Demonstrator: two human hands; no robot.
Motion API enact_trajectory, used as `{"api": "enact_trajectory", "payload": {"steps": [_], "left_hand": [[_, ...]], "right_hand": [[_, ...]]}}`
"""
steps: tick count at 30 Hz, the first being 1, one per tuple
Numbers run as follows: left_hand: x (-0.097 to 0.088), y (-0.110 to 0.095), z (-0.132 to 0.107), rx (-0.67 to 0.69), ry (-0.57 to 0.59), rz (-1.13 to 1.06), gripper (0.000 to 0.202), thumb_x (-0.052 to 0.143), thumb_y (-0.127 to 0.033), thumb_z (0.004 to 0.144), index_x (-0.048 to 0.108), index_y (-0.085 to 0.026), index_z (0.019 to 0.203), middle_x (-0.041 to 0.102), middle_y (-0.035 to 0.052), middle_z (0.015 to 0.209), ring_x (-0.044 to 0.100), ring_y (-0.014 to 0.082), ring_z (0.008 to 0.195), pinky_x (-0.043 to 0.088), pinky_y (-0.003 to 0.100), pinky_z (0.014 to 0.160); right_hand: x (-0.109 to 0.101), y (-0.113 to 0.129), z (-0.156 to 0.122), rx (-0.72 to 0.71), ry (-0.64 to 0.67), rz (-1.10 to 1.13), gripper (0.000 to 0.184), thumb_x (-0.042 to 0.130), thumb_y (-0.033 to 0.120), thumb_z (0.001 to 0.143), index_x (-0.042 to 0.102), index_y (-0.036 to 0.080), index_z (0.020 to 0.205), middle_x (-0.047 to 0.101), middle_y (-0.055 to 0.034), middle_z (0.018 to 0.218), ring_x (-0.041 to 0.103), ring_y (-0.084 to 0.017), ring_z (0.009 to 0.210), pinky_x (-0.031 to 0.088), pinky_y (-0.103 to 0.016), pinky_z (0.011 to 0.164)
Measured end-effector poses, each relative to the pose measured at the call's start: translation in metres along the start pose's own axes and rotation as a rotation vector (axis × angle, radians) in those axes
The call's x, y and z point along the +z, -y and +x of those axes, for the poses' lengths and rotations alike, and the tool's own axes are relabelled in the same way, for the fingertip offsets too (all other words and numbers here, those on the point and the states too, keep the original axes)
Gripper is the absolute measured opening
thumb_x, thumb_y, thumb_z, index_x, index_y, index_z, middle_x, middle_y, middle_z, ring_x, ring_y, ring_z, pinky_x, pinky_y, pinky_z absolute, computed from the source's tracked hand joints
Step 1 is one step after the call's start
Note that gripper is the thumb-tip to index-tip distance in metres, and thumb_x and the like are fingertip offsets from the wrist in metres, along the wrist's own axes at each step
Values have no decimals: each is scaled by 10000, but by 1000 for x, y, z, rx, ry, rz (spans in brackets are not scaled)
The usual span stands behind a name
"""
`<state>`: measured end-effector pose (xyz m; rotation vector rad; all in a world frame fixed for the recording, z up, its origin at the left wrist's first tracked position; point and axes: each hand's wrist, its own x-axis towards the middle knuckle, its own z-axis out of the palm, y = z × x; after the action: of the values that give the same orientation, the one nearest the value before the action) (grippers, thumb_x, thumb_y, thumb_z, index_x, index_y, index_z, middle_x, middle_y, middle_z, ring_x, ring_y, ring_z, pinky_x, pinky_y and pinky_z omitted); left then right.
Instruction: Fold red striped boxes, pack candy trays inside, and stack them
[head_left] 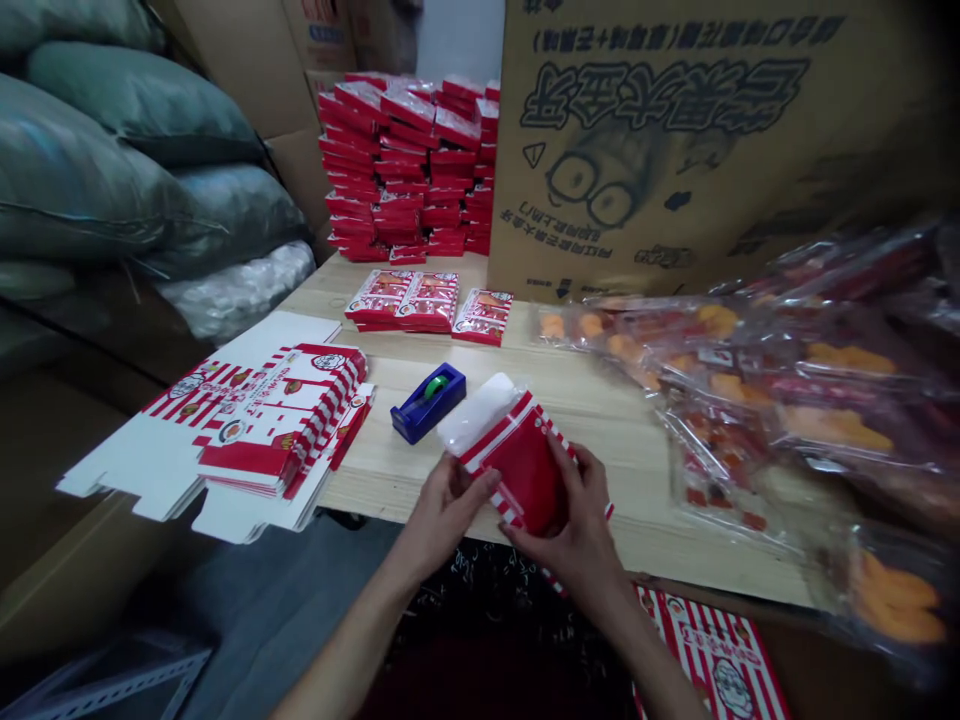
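Both my hands hold a small red and white striped carton (525, 465) above the near edge of the wooden table (600, 420). A clear plastic packet (480, 410) sticks out of the carton's open far end. My left hand (446, 510) pinches the carton's left side with thumb and fingers. My right hand (577, 525) wraps round its right and lower side. A blue tape dispenser (427, 402) with a green roll lies on the table just beyond the carton.
A stack of flat, unfolded striped cartons (255, 425) lies at the table's left edge. Several filled boxes (431, 300) sit mid-table, with tall stacks (409, 170) behind. A large cardboard box (675, 140) stands at the back. Plastic bags of orange pieces (787, 390) cover the right. Another flat carton (720, 660) lies near my lap.
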<state>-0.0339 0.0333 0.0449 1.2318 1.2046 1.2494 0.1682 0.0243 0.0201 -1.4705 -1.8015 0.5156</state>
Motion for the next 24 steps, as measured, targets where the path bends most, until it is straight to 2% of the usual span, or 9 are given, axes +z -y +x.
{"api": "enact_trajectory", "payload": {"steps": [2, 4, 7, 10, 14, 16, 19, 21, 24], "left_hand": [[4, 3, -11, -84, 21, -149, 400, 660, -422, 948, 591, -200, 1273, 727, 104, 1149, 687, 259, 1064, 559, 395, 935], [0, 5, -17, -136, 35, -162, 472, 729, -411, 900, 569, -210, 1296, 741, 58, 1038, 703, 231, 975, 567, 329, 860], [-6, 11, -21, -235, 183, -188, 565, 775, -394, 857, 529, -245, 1343, 741, 24, 962, 715, 208, 875, 563, 281, 772], [-2, 26, -31, -286, 202, -245, 660, 746, -380, 882, 393, -303, 1435, 717, 59, 1177, 723, 209, 965, 571, 303, 827], [4, 51, -47, -157, 51, -30, 764, 725, -336, 910, 243, -347, 1504, 552, 117, 1442, 700, 211, 1085, 580, 354, 906], [1, 58, -50, -38, 53, 153, 676, 700, -314, 932, 332, -351, 1498, 484, 119, 1490, 638, 246, 1219, 569, 385, 958], [-7, 59, -46, 102, 150, 409, 401, 645, -293, 974, 581, -328, 1369, 474, 102, 1453, 499, 287, 1381, 491, 445, 1086], [-12, 56, -42, 136, 222, 475, 302, 633, -295, 984, 663, -312, 1284, 485, 98, 1428, 481, 288, 1391, 452, 473, 1128], [-16, 51, -38, 117, 325, 456, 292, 634, -306, 986, 683, -317, 1274, 505, 98, 1426, 471, 283, 1393, 431, 496, 1151]], "right_hand": [[-5, 11, -13, 21, -17, 89, 1033, 858, 422, 737, 284, 396, 1595, 348, -104, 1476, 400, -387, 1394, 396, -644, 1153], [-14, 13, -23, 60, -15, 257, 832, 752, 415, 870, 317, 418, 1579, 418, -90, 1476, 476, -334, 1367, 453, -591, 1133], [-19, 2, -32, 136, 21, 515, 587, 587, 376, 997, 382, 414, 1546, 435, -67, 1556, 525, -281, 1378, 508, -516, 1113], [-9, -14, -41, 202, 80, 634, 516, 528, 370, 1030, 405, 378, 1531, 449, -59, 1591, 482, -269, 1446, 484, -529, 1150], [6, -29, -57, 246, 102, 636, 548, 530, 369, 1032, 353, 357, 1551, 478, -79, 1581, 484, -252, 1450, 449, -552, 1179], [5, -34, -63, 244, 117, 603, 539, 562, 367, 1019, 390, 368, 1530, 473, -74, 1576, 473, -255, 1457, 427, -545, 1195], [-3, -42, -66, 223, 202, 521, 524, 600, 364, 1001, 445, 397, 1500, 442, -54, 1592, 444, -265, 1474, 414, -532, 1200], [-9, -47, -63, 182, 284, 449, 542, 613, 368, 994, 442, 399, 1507, 454, -56, 1589, 436, -278, 1478, 402, -548, 1200], [-14, -52, -57, 119, 342, 357, 506, 620, 378, 994, 486, 382, 1482, 534, -69, 1532, 467, -291, 1454, 379, -575, 1204]]}}
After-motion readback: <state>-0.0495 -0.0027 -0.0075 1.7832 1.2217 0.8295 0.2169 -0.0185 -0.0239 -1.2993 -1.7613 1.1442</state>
